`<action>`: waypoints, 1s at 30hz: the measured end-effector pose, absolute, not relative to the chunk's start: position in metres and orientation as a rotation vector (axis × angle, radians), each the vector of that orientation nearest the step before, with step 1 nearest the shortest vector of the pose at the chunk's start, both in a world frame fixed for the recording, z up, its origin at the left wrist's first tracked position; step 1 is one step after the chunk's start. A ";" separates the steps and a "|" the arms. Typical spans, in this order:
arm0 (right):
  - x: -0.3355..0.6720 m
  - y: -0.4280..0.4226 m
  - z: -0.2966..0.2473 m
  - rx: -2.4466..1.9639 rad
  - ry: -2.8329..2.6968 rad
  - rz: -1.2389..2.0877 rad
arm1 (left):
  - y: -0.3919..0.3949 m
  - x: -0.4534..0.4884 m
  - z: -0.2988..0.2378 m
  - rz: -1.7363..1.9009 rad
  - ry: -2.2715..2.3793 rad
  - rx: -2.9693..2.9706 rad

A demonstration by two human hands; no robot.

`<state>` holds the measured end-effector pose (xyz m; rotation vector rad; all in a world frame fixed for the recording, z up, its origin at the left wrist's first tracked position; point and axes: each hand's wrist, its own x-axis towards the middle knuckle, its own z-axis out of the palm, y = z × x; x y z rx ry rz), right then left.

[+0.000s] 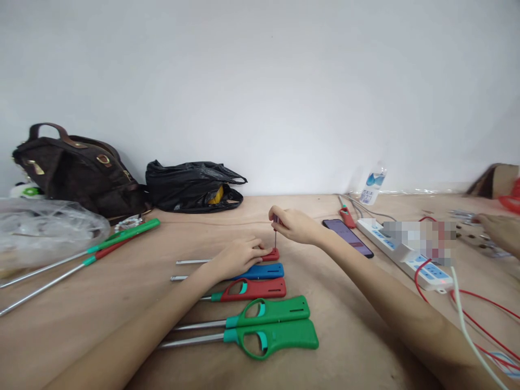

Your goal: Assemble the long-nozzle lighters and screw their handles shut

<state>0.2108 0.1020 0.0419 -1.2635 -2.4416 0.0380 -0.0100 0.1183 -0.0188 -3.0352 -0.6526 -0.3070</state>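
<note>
Several long-nosed gas lighters lie in a row on the wooden table. My left hand (239, 255) presses down on the farthest one, a red lighter (271, 254), fingers closed over its handle. My right hand (293, 224) pinches a small screwdriver (275, 234) held upright, its tip on the red lighter's end. Nearer me lie a blue lighter (262, 271), a second red lighter (254, 289) and two green lighters (280, 325).
Two more green-handled lighters (122, 238) lie at the left by a clear plastic bag (44, 227). A brown handbag (77, 170) and black bag (190, 187) stand by the wall. A phone (347, 237), power strip (410, 254), red wires, water bottle (372, 184) and another person's hand (501, 230) are at the right.
</note>
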 end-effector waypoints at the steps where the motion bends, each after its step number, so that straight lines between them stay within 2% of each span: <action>1: 0.213 0.102 0.044 -1.255 -2.452 0.079 | 0.118 -0.010 -0.019 -0.302 -0.658 -3.039; 5: 0.216 0.103 0.050 -1.249 -2.473 0.198 | 0.117 -0.010 -0.019 -0.302 -0.679 -3.052; 18: 0.203 0.095 0.051 -1.402 -2.402 -0.077 | 0.116 -0.010 -0.017 -0.278 -0.733 -3.030; 30: 0.208 0.101 0.054 -1.450 -2.171 -0.025 | 0.115 -0.012 -0.016 -0.305 -0.701 -3.066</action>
